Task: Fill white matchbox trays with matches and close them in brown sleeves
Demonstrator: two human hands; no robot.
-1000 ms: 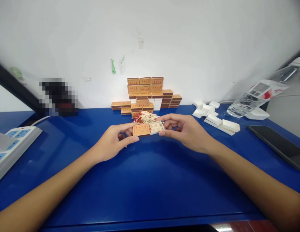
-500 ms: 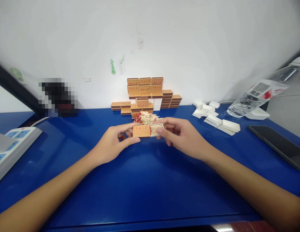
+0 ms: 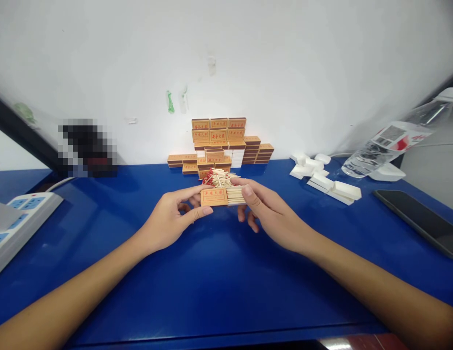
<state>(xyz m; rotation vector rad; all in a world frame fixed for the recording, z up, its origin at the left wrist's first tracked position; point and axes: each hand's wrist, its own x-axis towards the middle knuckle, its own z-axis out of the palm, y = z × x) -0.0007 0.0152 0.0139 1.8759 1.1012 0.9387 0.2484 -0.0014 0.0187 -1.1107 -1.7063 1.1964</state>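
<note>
A matchbox (image 3: 213, 197) with an orange, red-printed sleeve is partly slid open above the desk. My left hand (image 3: 174, 214) is closed on the sleeve, thumb along its lower front edge. From the sleeve's right side juts the tray with pale matches (image 3: 235, 195) lying lengthwise, their heads out of sight. My right hand (image 3: 268, 209) grips the tray's right end, thumb over the match ends and index finger behind; its lower fingers hang loosely below. Just behind the box lies a heap of loose red-headed matches (image 3: 221, 178).
Stacked matchboxes (image 3: 218, 135) stand against the wall. To the right are white trays (image 3: 321, 181), a tilted plastic bottle (image 3: 389, 141) and a phone (image 3: 418, 218). A power strip (image 3: 27, 214) sits at the left on the blue desk (image 3: 211, 291).
My right thumb has shifted right to the tray's end. The red match heads that showed beside the sleeve are now hidden. My left hand has hardly moved.
</note>
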